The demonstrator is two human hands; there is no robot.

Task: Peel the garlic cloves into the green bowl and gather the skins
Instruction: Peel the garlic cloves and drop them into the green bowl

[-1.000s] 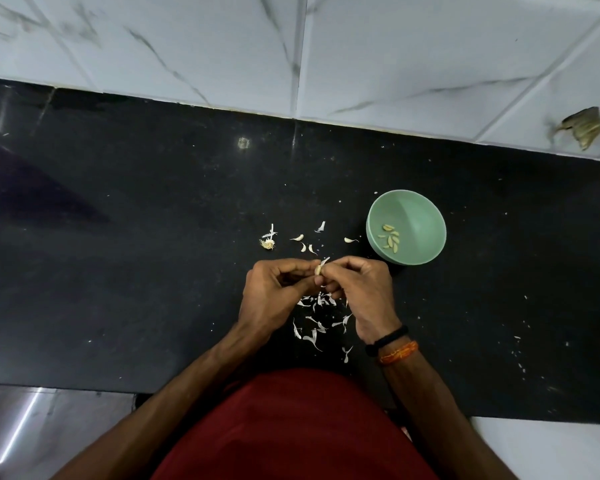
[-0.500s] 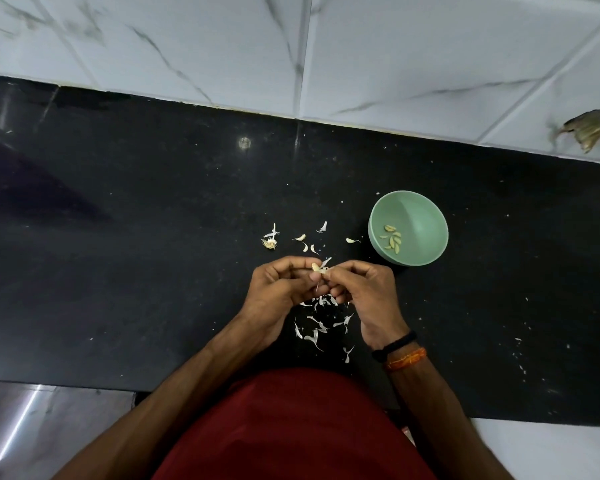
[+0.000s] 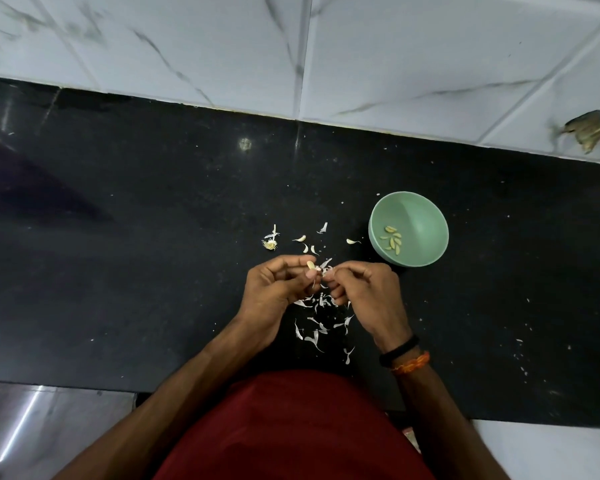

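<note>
Nearest the camera: dark red garment (image 3: 291,427) of the person at the bottom edge, both forearms reaching forward over the black speckled stone counter (image 3: 136,271). Right wrist carries a black band (image 3: 399,349) and an orange thread band (image 3: 411,363). Between the forearms, a scatter of thin white garlic skins (image 3: 321,327) lies on the counter. Left hand (image 3: 274,289): fingers curled, pinching a small pale garlic clove (image 3: 311,264) at the fingertips. Right hand (image 3: 368,292): fingers curled, pinching a white strip of skin (image 3: 326,268) just beside the clove; hands nearly touching. Just beyond the hands, several loose unpeeled cloves and skin bits (image 3: 303,239), and a small root stub (image 3: 270,244) to their left. Right of these, a round pale green bowl (image 3: 423,216) stands upright, holding a few peeled yellowish cloves (image 3: 392,240). Farthest: white marble-veined wall tiles (image 3: 222,46); one brownish blotch (image 3: 586,130) on the tile at right, nature not discernible.
</note>
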